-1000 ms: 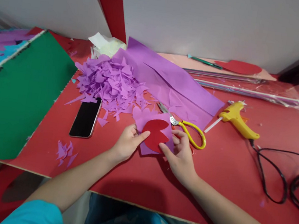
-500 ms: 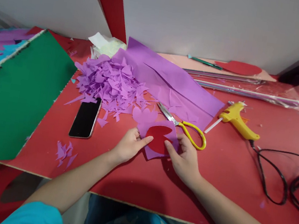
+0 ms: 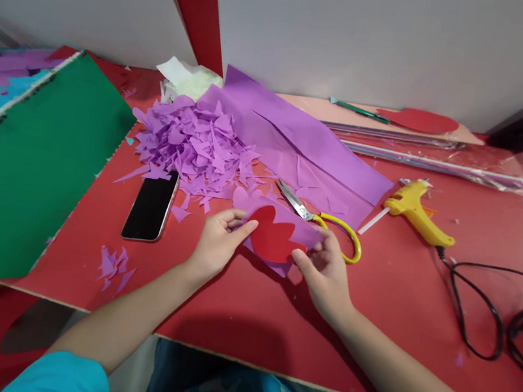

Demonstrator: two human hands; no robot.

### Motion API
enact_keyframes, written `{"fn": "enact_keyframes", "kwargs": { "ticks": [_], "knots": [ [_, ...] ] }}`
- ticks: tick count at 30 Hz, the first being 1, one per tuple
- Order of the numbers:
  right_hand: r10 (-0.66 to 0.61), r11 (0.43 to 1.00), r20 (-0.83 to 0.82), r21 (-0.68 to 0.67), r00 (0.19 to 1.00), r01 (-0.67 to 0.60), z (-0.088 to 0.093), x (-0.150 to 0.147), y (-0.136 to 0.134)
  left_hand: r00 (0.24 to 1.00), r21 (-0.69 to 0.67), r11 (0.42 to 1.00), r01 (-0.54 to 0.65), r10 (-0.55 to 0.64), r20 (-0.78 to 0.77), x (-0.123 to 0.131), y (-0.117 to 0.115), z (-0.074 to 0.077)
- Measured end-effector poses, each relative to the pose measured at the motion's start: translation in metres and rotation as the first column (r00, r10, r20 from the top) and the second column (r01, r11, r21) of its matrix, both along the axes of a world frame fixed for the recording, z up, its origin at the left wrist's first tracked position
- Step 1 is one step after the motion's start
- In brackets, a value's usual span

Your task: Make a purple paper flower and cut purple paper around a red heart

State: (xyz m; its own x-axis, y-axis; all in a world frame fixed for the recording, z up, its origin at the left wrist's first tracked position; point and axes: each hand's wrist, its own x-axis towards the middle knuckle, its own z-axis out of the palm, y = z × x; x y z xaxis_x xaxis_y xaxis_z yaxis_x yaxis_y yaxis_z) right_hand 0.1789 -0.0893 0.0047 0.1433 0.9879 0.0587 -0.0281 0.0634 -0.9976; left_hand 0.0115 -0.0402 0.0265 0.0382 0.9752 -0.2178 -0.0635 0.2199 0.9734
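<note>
Between my two hands is a piece of purple paper with a red paper cutout lying on top, its upper edge scalloped into points. My left hand pinches both at their left side, thumb on the red piece. From the right, my right hand grips them with its thumb at the red cutout's edge and fingers underneath. Just behind, yellow-handled scissors lie on the red table. A purple petal-shaped cutout is partly hidden behind the held paper.
Left of my hands are a phone, a heap of purple paper scraps and a green board. Large purple sheets lie behind. On the right sit a yellow glue gun and its black cord. A green pen lies farther back.
The red cutout and purple paper have turned clockwise between my hands, so the red scalloped edge now faces up and right. My left hand has shifted slightly left and up.
</note>
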Motion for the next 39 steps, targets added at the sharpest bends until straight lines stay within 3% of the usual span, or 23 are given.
{"fn": "enact_keyframes", "kwargs": {
  "ticks": [4,9,11,14,19,29,33,39],
  "knots": [
    [0.086,0.995,-0.071,-0.041,0.994,-0.089,0.002,-0.003,0.001,0.983,-0.063,0.995,-0.082,0.092,0.162,0.004,0.000,-0.004],
    [-0.062,0.998,0.127,-0.020,0.990,0.065,0.005,0.001,0.004,0.985,-0.054,0.995,-0.080,0.087,0.151,0.005,-0.002,-0.004],
    [-0.140,0.990,0.188,0.020,0.972,0.139,0.005,0.004,0.006,0.992,-0.035,0.999,-0.021,0.025,0.121,0.005,-0.003,-0.004],
    [-0.216,0.976,0.231,0.082,0.949,0.202,0.004,0.010,0.010,0.982,-0.049,0.983,0.174,-0.170,0.078,0.003,-0.004,-0.005],
    [-0.253,0.967,0.408,0.132,0.877,0.217,0.003,0.018,0.014,0.893,-0.131,0.888,0.441,-0.449,-0.039,0.002,-0.005,-0.001],
    [-0.089,0.980,0.530,0.197,0.843,-0.021,0.007,0.013,0.009,0.831,-0.123,0.823,0.555,-0.555,0.032,0.003,-0.006,-0.001],
    [-0.096,0.984,0.514,0.178,0.853,0.004,0.007,0.013,0.008,0.844,-0.093,0.849,0.519,-0.527,-0.103,0.004,-0.007,0.000],
    [-0.059,0.987,0.293,0.162,0.954,0.011,-0.001,0.008,0.007,0.923,-0.041,0.954,0.298,-0.299,-0.241,0.004,-0.007,-0.005]
  ]
}}
